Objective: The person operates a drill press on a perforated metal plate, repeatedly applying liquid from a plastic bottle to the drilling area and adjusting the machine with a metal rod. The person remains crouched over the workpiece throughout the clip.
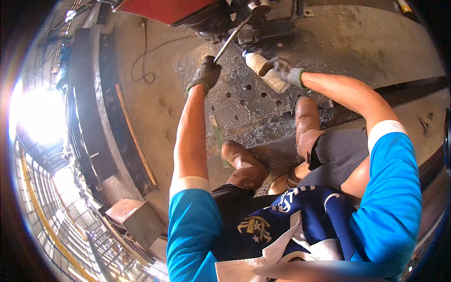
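Head view: left hand (205,75) closed round lever's (230,43) near end; right hand (284,70) wrapped round bottle (256,62), right of lever; shavings (235,113) suggest cutting partly done, remainder unclear.

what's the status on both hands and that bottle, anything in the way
Left hand closed around metal bar. Right hand gripping pale bottle, blue tip pointing away from body. Metal shavings scattered below.
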A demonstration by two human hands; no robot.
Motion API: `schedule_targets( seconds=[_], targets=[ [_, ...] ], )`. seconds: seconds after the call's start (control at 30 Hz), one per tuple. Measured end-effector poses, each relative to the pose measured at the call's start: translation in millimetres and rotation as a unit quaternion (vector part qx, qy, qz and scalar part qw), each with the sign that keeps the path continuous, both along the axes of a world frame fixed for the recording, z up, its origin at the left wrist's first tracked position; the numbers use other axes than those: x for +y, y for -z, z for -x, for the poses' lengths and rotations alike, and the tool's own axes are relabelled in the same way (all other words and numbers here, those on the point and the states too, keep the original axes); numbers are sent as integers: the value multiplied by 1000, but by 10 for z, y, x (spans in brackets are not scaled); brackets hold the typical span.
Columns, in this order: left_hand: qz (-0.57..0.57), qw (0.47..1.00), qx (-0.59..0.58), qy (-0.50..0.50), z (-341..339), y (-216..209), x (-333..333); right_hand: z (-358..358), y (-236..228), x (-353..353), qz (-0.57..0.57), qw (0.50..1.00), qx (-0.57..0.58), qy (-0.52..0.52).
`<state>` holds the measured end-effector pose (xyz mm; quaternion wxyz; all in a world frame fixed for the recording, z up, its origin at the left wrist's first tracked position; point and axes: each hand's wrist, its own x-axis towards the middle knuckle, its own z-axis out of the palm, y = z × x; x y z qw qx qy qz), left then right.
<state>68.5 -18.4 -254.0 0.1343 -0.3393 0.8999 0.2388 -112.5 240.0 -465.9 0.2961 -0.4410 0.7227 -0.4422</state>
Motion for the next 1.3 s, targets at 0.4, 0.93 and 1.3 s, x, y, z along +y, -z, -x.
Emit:
schedule_targets(
  seconds=[0.4, 0.93, 1.3],
  targets=[
    [-32, 999, 32, 8, -69, 410, -252, -86, -530, 67, -17, 1000, 2, -13],
    [-81, 993, 89, -15, -80, 719, -387, -50, -822, 86, -64, 997, -31, 6],
    [-103, 992, 65, -21, -28, 490, -245, -127, -841, 81, -62, 997, -41, 20]
  ],
)
